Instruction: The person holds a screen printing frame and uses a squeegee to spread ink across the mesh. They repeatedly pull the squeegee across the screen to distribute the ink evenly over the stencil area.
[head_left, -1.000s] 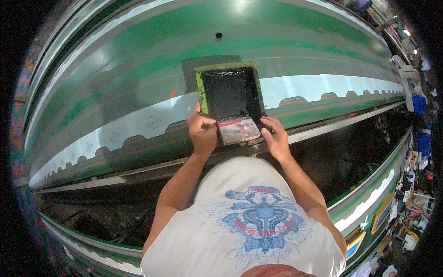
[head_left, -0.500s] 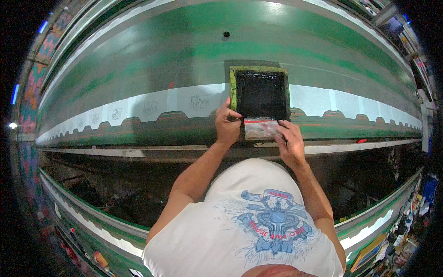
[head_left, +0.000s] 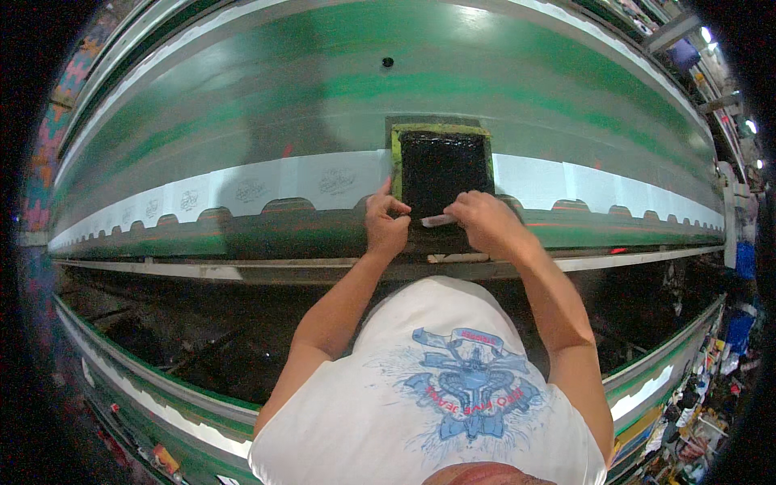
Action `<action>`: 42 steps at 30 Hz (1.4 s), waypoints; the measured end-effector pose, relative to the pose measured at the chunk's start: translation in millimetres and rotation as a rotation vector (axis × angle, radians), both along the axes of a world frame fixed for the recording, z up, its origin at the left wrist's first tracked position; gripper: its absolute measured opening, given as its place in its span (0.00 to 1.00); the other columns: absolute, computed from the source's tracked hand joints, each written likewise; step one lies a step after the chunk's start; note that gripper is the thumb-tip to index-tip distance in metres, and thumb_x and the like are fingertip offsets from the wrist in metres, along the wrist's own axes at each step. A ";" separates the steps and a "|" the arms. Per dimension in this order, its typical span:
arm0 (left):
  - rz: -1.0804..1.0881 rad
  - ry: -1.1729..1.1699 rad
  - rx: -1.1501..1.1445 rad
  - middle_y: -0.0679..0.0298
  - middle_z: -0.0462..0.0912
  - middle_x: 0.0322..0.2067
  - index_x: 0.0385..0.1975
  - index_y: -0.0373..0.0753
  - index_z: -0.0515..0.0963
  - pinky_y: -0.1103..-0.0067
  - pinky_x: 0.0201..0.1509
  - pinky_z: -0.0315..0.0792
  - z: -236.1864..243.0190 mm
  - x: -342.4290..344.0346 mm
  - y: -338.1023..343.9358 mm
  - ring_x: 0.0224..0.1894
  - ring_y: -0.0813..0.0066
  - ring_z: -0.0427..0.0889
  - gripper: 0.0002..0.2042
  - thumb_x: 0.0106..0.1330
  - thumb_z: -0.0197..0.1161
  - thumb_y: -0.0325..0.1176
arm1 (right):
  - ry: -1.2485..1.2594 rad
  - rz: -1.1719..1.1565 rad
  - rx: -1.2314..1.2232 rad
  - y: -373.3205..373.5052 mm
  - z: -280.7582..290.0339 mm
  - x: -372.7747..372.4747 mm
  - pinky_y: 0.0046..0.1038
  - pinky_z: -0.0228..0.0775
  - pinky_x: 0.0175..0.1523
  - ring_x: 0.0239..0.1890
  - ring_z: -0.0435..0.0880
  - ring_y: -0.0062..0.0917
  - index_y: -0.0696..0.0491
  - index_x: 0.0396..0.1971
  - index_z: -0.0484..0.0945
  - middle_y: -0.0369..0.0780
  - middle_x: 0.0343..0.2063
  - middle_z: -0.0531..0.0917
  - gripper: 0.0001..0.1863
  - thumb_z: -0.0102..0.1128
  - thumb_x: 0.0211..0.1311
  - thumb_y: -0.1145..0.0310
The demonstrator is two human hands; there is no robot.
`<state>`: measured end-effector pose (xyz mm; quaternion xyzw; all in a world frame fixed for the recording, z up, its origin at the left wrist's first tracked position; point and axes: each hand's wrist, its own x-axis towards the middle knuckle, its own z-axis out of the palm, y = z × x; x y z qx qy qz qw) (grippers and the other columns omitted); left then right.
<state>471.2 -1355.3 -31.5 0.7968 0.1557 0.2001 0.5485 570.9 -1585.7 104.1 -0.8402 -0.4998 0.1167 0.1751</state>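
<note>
A small printing screen with a yellow-green frame and wet black ink inside lies on a row of white cut pieces on the long green table. At its near left corner my left hand grips the frame, index finger along the side and thumb curled in. My right hand is closed around a squeegee at the screen's near end. Only a pale strip of the squeegee shows; the rest is hidden under my fingers. Pieces left of the screen carry black line drawings; those to its right look plain.
The green table curves away to both sides, with a dark round hole beyond the screen. A pale rail runs along its near edge. Behind me stands another green table; clutter fills the lower right.
My right hand has turned over the squeegee, whose broad face with a red stripe showed before and now appears as a thin strip. My left hand stays at the screen's corner.
</note>
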 end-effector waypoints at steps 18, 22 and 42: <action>-0.041 -0.039 0.034 0.36 0.76 0.74 0.26 0.40 0.84 0.59 0.74 0.68 0.6 -3.6 2.5 0.70 0.42 0.76 0.07 0.50 0.67 0.19 | -0.232 -0.204 0.073 38.2 -47.5 43.6 0.49 0.76 0.66 0.58 0.86 0.47 0.50 0.62 0.86 0.46 0.56 0.89 0.29 0.60 0.61 0.83; -0.024 -0.052 0.052 0.36 0.76 0.74 0.26 0.40 0.84 0.58 0.75 0.68 0.6 -3.6 1.7 0.69 0.42 0.76 0.07 0.49 0.67 0.19 | -0.207 -0.201 0.135 26.2 -46.6 -5.4 0.49 0.75 0.65 0.58 0.86 0.46 0.51 0.61 0.87 0.46 0.55 0.89 0.27 0.62 0.61 0.82; -0.031 -0.041 0.134 0.40 0.77 0.75 0.27 0.40 0.86 0.57 0.78 0.67 21.0 1.5 -3.4 0.73 0.45 0.75 0.08 0.52 0.70 0.17 | 0.072 -0.720 0.510 -59.0 -55.2 -74.2 0.47 0.73 0.74 0.68 0.82 0.46 0.55 0.61 0.87 0.50 0.64 0.86 0.20 0.73 0.72 0.65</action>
